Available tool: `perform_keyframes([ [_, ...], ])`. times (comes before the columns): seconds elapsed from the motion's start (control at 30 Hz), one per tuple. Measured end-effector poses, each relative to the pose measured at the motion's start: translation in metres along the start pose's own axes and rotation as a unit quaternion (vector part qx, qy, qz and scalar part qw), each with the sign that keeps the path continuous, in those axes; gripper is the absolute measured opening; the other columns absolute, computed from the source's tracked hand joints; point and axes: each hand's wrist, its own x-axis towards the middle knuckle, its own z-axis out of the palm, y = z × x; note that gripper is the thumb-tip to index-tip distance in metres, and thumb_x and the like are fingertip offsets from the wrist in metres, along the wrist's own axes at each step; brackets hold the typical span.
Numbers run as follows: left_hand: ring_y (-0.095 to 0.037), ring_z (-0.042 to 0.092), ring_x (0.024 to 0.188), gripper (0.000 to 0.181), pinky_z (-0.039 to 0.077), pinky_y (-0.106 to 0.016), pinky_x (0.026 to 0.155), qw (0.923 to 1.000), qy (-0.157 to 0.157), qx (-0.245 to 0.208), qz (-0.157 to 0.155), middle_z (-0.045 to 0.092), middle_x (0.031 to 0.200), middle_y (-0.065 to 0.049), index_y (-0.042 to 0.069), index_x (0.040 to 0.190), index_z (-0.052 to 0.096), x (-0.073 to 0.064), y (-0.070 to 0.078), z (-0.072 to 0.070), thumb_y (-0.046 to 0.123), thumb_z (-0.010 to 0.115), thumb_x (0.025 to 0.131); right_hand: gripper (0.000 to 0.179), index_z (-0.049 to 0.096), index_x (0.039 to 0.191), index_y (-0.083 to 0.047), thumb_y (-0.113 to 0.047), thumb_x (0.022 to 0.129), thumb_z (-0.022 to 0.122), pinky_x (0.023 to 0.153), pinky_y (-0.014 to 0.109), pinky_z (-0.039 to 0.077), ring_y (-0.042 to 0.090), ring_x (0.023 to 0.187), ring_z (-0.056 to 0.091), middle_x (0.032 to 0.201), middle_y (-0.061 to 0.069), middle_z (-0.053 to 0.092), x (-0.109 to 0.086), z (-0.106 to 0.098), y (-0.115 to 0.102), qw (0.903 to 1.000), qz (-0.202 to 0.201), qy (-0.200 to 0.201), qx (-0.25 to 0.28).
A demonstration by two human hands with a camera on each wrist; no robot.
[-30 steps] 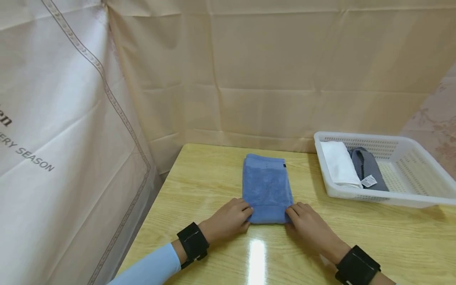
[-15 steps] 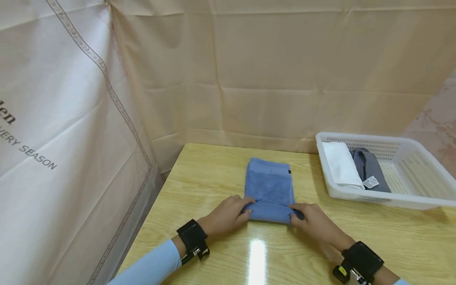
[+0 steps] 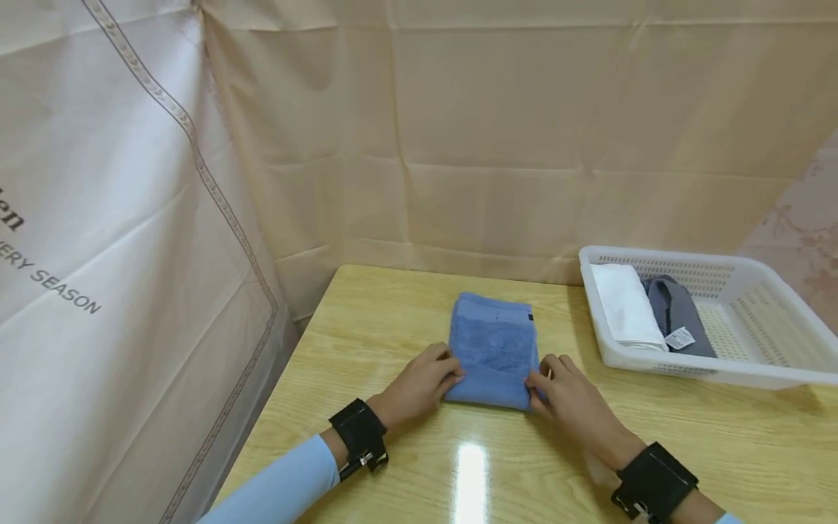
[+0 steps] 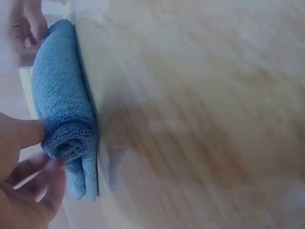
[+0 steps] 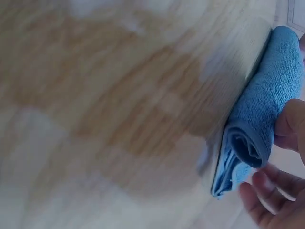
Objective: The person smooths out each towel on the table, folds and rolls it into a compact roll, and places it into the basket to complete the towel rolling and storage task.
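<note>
A blue towel (image 3: 494,346) lies folded on the table, its near end turned into a thick roll. Both wrist views show the spiral at the roll's ends, with flat layers beneath. My left hand (image 3: 420,386) holds the left end, its thumb (image 4: 31,132) against the roll and its fingers at the spiral. At the other end, my right hand (image 3: 576,400) grips the roll between thumb (image 5: 288,119) and fingers. The far part of the towel is flat, with a small black tag on its right edge.
To the right stands a white plastic basket (image 3: 707,372) holding a folded white towel (image 3: 625,306) and a folded grey cloth (image 3: 684,313) with a label. A beige curtain (image 3: 484,145) hangs behind the wooden table (image 3: 380,313), and a pale printed one (image 3: 131,291) at the left.
The towel's near edge, flat a second ago, has been turned up and rolled away from the person. Both hands have shifted slightly at the roll's ends.
</note>
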Motion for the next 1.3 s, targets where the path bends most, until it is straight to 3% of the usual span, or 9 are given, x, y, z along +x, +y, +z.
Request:
perform_keyframes([
  [0.2, -0.013, 0.053, 0.087, 0.009, 0.045, -0.025, 0.079, 0.9985, 0.017, 0.036, 0.037, 0.061, 0.094, 0.003, 0.013, 0.096, 0.069, 0.003, 0.007, -0.002, 0.007, 0.064, 0.102, 0.025, 0.064, 0.092, -0.01, 0.007, 0.08, 0.076, 0.071, 0.031, 0.042, 0.014, 0.084, 0.043, 0.094, 0.0, 0.052, 0.002, 0.0, -0.004, 0.9974, -0.07, -0.009, -0.012],
  [0.4, -0.012, 0.06, 0.092, 0.019, 0.049, -0.025, 0.081, 0.9959, -0.026, 0.073, 0.047, 0.066, 0.1, 0.001, 0.013, 0.112, 0.074, 0.003, 0.009, -0.006, 0.002, 0.062, 0.102, 0.023, 0.068, 0.104, -0.006, -0.001, 0.085, 0.08, 0.077, 0.032, 0.055, 0.014, 0.093, 0.06, 0.101, 0.001, 0.063, -0.003, -0.002, -0.006, 0.9985, -0.049, -0.025, -0.002],
  [0.5, -0.012, 0.06, 0.09, 0.013, 0.049, -0.027, 0.078, 0.9851, -0.055, 0.149, 0.068, 0.066, 0.097, 0.001, 0.012, 0.109, 0.074, 0.002, 0.015, -0.01, 0.011, 0.064, 0.101, 0.031, 0.069, 0.109, -0.004, -0.015, 0.085, 0.086, 0.078, 0.033, 0.057, 0.016, 0.095, 0.064, 0.104, 0.004, 0.066, -0.004, -0.003, -0.007, 0.9982, -0.047, -0.036, -0.001],
  [0.63, -0.014, 0.059, 0.091, 0.012, 0.048, -0.029, 0.079, 0.9575, -0.088, 0.254, 0.103, 0.067, 0.097, 0.001, 0.012, 0.105, 0.072, 0.002, 0.024, -0.013, 0.021, 0.067, 0.099, 0.045, 0.067, 0.112, 0.0, -0.017, 0.079, 0.091, 0.079, 0.035, 0.058, 0.022, 0.098, 0.066, 0.107, 0.01, 0.066, -0.004, -0.003, -0.007, 0.9974, -0.057, -0.043, -0.012],
  [0.73, -0.015, 0.06, 0.095, 0.013, 0.049, -0.028, 0.083, 0.943, -0.095, 0.297, 0.117, 0.068, 0.103, -0.001, 0.009, 0.111, 0.072, 0.002, 0.026, -0.01, 0.015, 0.064, 0.102, 0.05, 0.065, 0.119, 0.002, -0.014, 0.079, 0.09, 0.083, 0.037, 0.058, 0.026, 0.103, 0.066, 0.111, 0.013, 0.066, -0.005, -0.002, -0.007, 0.9969, -0.05, -0.054, -0.026],
  [0.8, -0.015, 0.061, 0.097, 0.017, 0.05, -0.027, 0.084, 0.9403, -0.088, 0.307, 0.119, 0.069, 0.106, -0.003, 0.007, 0.116, 0.071, 0.001, 0.025, -0.008, 0.007, 0.062, 0.102, 0.052, 0.064, 0.123, 0.004, -0.014, 0.081, 0.089, 0.085, 0.038, 0.057, 0.027, 0.105, 0.065, 0.114, 0.014, 0.065, -0.004, 0.0, -0.007, 0.9963, -0.048, -0.062, -0.037],
  [0.9, -0.017, 0.063, 0.1, 0.022, 0.051, -0.027, 0.089, 0.9573, -0.073, 0.262, 0.098, 0.068, 0.107, -0.005, 0.003, 0.12, 0.07, 0.0, 0.02, -0.005, 0.006, 0.062, 0.1, 0.051, 0.064, 0.125, 0.006, -0.011, 0.083, 0.087, 0.086, 0.039, 0.057, 0.029, 0.105, 0.065, 0.115, 0.016, 0.065, -0.003, 0.003, -0.007, 0.9955, -0.049, -0.067, -0.047],
  [1.07, -0.017, 0.064, 0.104, 0.033, 0.052, -0.026, 0.09, 0.9915, -0.069, 0.105, 0.033, 0.068, 0.113, -0.009, -0.002, 0.13, 0.066, -0.001, 0.009, -0.004, 0.012, 0.062, 0.1, 0.045, 0.065, 0.124, 0.008, -0.005, 0.083, 0.079, 0.082, 0.04, 0.058, 0.03, 0.103, 0.066, 0.113, 0.017, 0.066, -0.002, 0.007, -0.003, 0.9987, -0.016, -0.048, -0.01],
  [1.3, -0.008, 0.061, 0.09, 0.032, 0.051, -0.019, 0.076, 0.9951, -0.076, -0.046, -0.042, 0.068, 0.103, -0.001, 0.001, 0.133, 0.064, 0.002, 0.003, -0.006, 0.015, 0.055, 0.105, 0.038, 0.063, 0.123, -0.005, -0.003, 0.086, 0.072, 0.084, 0.042, 0.057, 0.026, 0.106, 0.069, 0.114, 0.011, 0.07, 0.001, 0.005, 0.005, 0.9907, 0.069, -0.059, 0.102],
])
